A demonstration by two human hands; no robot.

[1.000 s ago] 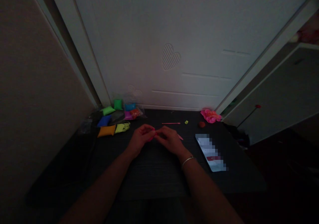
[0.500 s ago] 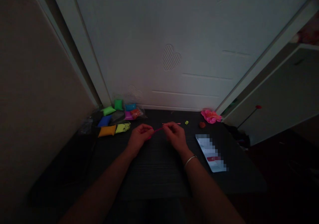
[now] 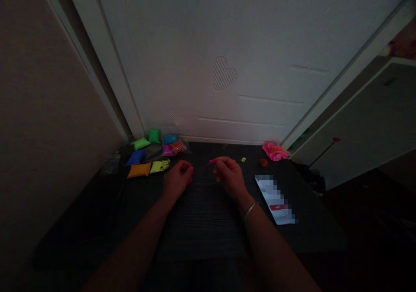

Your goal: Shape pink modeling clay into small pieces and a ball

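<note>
Over the middle of the dark table, my left hand (image 3: 175, 180) is closed in a pinch around a lump of deep pink clay (image 3: 190, 179), mostly covered by the fingers. A thin pink tip sticks out of it toward the right. Across a small gap, my right hand (image 3: 230, 176) pinches a pink strip of clay (image 3: 213, 161) between thumb and fingers. A fine strand trails from that strip to the left; whether it still joins the left piece I cannot tell. Just beyond the right hand lies a small yellow-green bit (image 3: 243, 159).
Packets of coloured clay, among them an orange packet (image 3: 139, 170) and a blue packet (image 3: 135, 157), lie at the back left. A pink petalled flower shape (image 3: 275, 151), a reddish-brown lump (image 3: 263, 163) and a lit phone (image 3: 274, 199) are on the right. A white panel (image 3: 208, 101) rises behind.
My hands have moved apart, the left one shifting left. The pink clay stretched between them has thinned to a fine strand or parted, with a piece in each hand.
</note>
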